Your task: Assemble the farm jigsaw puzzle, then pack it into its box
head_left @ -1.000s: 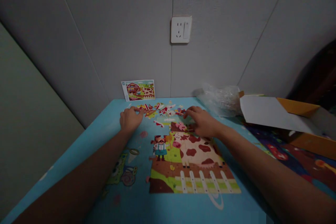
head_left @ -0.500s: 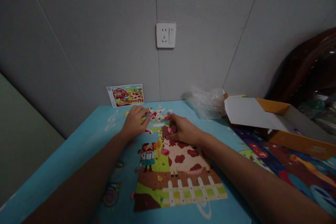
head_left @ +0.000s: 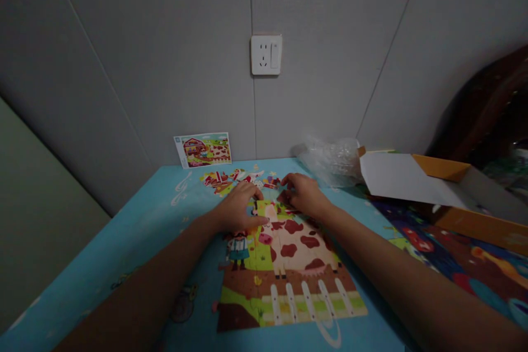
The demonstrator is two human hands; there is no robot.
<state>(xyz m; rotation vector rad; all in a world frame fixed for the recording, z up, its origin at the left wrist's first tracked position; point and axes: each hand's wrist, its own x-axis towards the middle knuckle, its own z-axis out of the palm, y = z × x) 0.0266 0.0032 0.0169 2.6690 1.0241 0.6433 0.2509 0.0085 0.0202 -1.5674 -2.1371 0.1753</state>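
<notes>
A partly assembled jigsaw puzzle [head_left: 289,269] with a spotted cow, a farmer and a white fence lies flat on the blue cloth. My left hand [head_left: 239,209] rests at its upper left edge, thumb and index finger spread around a light green and cream section above the cow's head. Close beside it, my right hand [head_left: 304,193] has its fingers bent over a small dark puzzle piece [head_left: 284,197] at the puzzle's top edge; the fingers partly hide it. Several loose puzzle pieces [head_left: 218,179] lie in a colourful heap beyond both hands.
A picture card [head_left: 206,149] of the farm scene leans on the grey wall. Crumpled clear plastic [head_left: 330,162] sits at the back right, next to an opened orange box [head_left: 474,225] with a white flap. A wall socket [head_left: 266,55] is above the table.
My left hand has moved right and nearer, from the loose pieces to the puzzle's edge. My right hand has shifted slightly right, off the cow's head. The view has turned a little left.
</notes>
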